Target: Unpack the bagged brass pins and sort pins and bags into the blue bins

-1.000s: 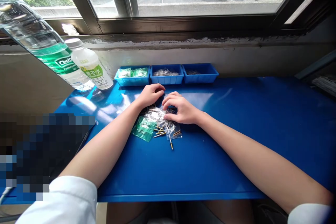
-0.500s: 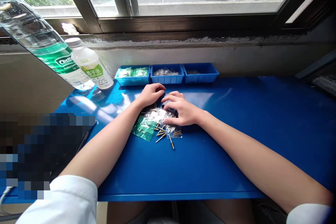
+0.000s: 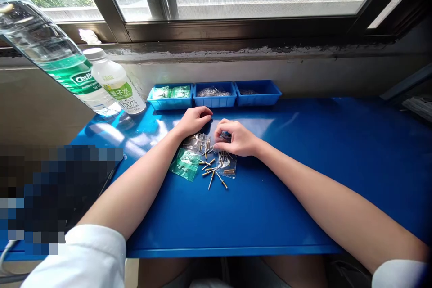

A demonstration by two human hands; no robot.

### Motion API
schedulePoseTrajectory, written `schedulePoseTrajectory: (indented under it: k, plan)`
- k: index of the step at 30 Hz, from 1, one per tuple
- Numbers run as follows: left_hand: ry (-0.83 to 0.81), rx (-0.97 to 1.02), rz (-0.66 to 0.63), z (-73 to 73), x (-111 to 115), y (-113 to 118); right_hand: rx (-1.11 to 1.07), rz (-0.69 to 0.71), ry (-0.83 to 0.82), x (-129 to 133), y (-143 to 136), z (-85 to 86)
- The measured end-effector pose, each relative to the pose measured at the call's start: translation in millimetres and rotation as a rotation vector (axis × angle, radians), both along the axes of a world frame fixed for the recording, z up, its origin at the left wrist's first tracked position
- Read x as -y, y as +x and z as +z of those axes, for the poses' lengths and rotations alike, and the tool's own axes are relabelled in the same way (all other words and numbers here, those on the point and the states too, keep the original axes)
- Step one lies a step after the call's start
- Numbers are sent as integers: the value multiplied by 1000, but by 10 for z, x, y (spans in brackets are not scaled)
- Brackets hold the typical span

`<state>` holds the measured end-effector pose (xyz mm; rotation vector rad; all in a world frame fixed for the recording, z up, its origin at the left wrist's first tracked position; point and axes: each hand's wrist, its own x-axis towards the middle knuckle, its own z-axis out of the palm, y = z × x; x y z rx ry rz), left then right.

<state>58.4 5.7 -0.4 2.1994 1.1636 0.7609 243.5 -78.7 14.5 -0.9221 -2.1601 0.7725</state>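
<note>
My left hand (image 3: 195,121) rests on the table with its fingers curled and the thumb by the index finger. Whatever lies inside it, if anything, is hidden. My right hand (image 3: 238,138) is closed, thumb and index finger bent round a piece of clear plastic bag (image 3: 224,136) that shows partly between them. Below the hands lie several thin metal pins with brass-coloured sleeves (image 3: 209,171), loose and crossing each other. A green-printed plastic packet (image 3: 185,164) is flat beside my left forearm. One clear packet (image 3: 194,142) lies behind it, and another clear packet (image 3: 229,167) holds more pins.
Three blue bins stand in a row against the wall: a left bin (image 3: 171,105) with green packets, a middle bin (image 3: 216,101), and a right bin (image 3: 259,100). A large water bottle (image 3: 70,65) and a smaller white bottle (image 3: 116,83) stand at the left.
My right hand has moved slightly right and its fingers have drawn together. Shiny clear plastic that covered the pins has gone from there, and more pins show. My left hand stays put.
</note>
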Motion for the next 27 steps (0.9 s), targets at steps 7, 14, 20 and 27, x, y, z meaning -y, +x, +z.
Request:
schedulePoseTrajectory:
  k: [7,14,20,27]
  plan:
    - [-2,6,-15,0,2,-8,-320,-75,-263,-38,48,10]
    - [-21,0,1,2,4,2,-738,-232,-427,-148,157,18]
    - [-24,-13,14,-11,-8,-6,-966,-360,-465,-309,351,-18]
    - [-25,-14,8,1,1,-8,-1001,-612,-457,-466,538,-37]
